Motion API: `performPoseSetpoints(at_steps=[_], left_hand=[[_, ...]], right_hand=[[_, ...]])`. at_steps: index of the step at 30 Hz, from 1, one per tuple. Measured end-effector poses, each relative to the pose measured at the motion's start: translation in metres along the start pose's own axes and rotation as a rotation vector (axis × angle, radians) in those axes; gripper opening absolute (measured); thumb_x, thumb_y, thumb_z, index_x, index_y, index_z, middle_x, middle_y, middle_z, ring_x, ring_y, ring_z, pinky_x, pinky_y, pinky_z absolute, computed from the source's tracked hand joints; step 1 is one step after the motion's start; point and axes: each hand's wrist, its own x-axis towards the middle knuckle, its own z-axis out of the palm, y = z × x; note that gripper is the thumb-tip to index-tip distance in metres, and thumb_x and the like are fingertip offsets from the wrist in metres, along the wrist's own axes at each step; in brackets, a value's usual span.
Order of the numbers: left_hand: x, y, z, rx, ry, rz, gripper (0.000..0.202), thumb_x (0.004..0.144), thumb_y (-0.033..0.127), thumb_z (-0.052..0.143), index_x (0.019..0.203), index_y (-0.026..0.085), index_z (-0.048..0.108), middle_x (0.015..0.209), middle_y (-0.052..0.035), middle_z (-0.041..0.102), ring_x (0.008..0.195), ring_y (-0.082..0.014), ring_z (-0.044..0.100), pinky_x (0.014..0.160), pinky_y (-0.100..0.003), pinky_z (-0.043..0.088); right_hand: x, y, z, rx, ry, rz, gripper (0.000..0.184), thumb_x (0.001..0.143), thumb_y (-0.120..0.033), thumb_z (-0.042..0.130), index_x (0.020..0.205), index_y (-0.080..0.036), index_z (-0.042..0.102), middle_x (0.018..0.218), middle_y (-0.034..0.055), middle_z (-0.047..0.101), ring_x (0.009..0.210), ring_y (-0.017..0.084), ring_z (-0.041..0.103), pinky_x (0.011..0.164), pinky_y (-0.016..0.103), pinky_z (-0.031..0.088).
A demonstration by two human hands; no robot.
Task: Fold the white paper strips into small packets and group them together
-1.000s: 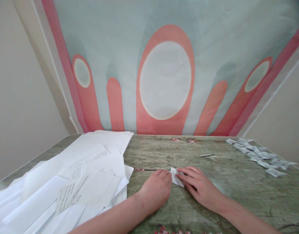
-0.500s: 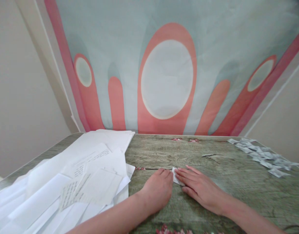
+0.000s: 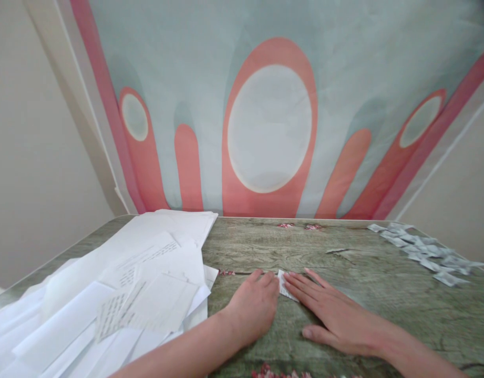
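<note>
A small folded white paper piece [image 3: 283,284] lies on the wood-patterned table [image 3: 344,257], mostly hidden under my fingers. My right hand [image 3: 328,311] lies flat on it, fingers stretched out and spread, thumb out to the side. My left hand [image 3: 254,307] rests palm down just left of the paper, its fingertips touching the paper's left edge, fingers lightly curled and apart.
A loose heap of white sheets [image 3: 119,294], some with handwriting, covers the table's left side. Several small folded paper pieces [image 3: 425,251] lie in a row at the far right. A pink and pale blue patterned cloth [image 3: 269,121] hangs behind the table.
My right hand has flattened and spread over the paper, its thumb swinging out toward me. More of the paper is covered than a second ago. My left hand has barely shifted.
</note>
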Motion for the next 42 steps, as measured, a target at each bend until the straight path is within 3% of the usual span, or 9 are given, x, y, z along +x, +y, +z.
performPoseSetpoints(at_steps=[9, 14, 21, 28, 35, 42], left_hand=[[-0.003, 0.014, 0.001, -0.046, 0.005, -0.040, 0.040, 0.087, 0.023, 0.042, 0.122, 0.005, 0.050, 0.121, -0.0130, 0.056, 0.112, -0.0241, 0.046, 0.099, -0.037, 0.028], [-0.002, 0.015, 0.000, -0.082, -0.028, -0.048, 0.040, 0.087, 0.023, 0.040, 0.123, 0.008, 0.048, 0.123, -0.0129, 0.054, 0.113, -0.0241, 0.046, 0.099, -0.037, 0.029], [-0.002, 0.014, -0.002, -0.116, -0.012, -0.056, 0.036, 0.089, 0.023, 0.038, 0.121, 0.011, 0.048, 0.121, -0.0123, 0.055, 0.113, -0.0232, 0.046, 0.099, -0.037, 0.029], [-0.001, 0.015, 0.003, -0.123, -0.021, -0.067, 0.038, 0.087, 0.022, 0.041, 0.122, 0.010, 0.048, 0.122, -0.0136, 0.054, 0.114, -0.0246, 0.047, 0.099, -0.038, 0.030], [0.001, 0.013, 0.003, -0.157, -0.066, -0.119, 0.040, 0.087, 0.023, 0.041, 0.125, 0.009, 0.047, 0.129, -0.0143, 0.050, 0.118, -0.0251, 0.045, 0.100, -0.039, 0.031], [0.000, 0.010, -0.003, -0.163, -0.097, -0.104, 0.042, 0.085, 0.022, 0.041, 0.125, 0.007, 0.046, 0.131, -0.0153, 0.048, 0.120, -0.0242, 0.044, 0.101, -0.038, 0.031]], right_hand=[[0.001, -0.003, -0.004, 0.008, -0.067, 0.043, 0.076, 0.086, -0.054, 0.045, 0.144, -0.020, 0.010, 0.148, 0.0114, 0.016, 0.135, 0.026, 0.020, 0.109, 0.054, 0.010], [0.003, 0.000, -0.002, 0.010, -0.024, 0.054, 0.070, 0.086, -0.052, 0.045, 0.143, -0.021, 0.017, 0.147, 0.0096, 0.025, 0.133, 0.025, 0.025, 0.110, 0.053, 0.005], [0.007, 0.002, 0.004, -0.001, -0.003, 0.061, 0.072, 0.087, -0.052, 0.044, 0.144, -0.022, 0.012, 0.148, 0.0074, 0.019, 0.135, 0.026, 0.020, 0.110, 0.052, 0.007], [0.011, 0.000, 0.003, -0.009, 0.014, 0.102, 0.066, 0.088, -0.051, 0.043, 0.143, -0.023, 0.018, 0.146, 0.0084, 0.026, 0.133, 0.027, 0.026, 0.109, 0.054, 0.010], [0.010, -0.002, 0.006, -0.009, -0.027, 0.137, 0.071, 0.087, -0.055, 0.040, 0.144, -0.023, 0.010, 0.149, 0.0085, 0.013, 0.136, 0.028, 0.013, 0.109, 0.054, 0.011], [0.003, 0.002, 0.002, 0.008, -0.037, 0.158, 0.071, 0.086, -0.056, 0.042, 0.143, -0.027, 0.012, 0.149, 0.0061, 0.014, 0.136, 0.029, 0.012, 0.108, 0.056, 0.007]])
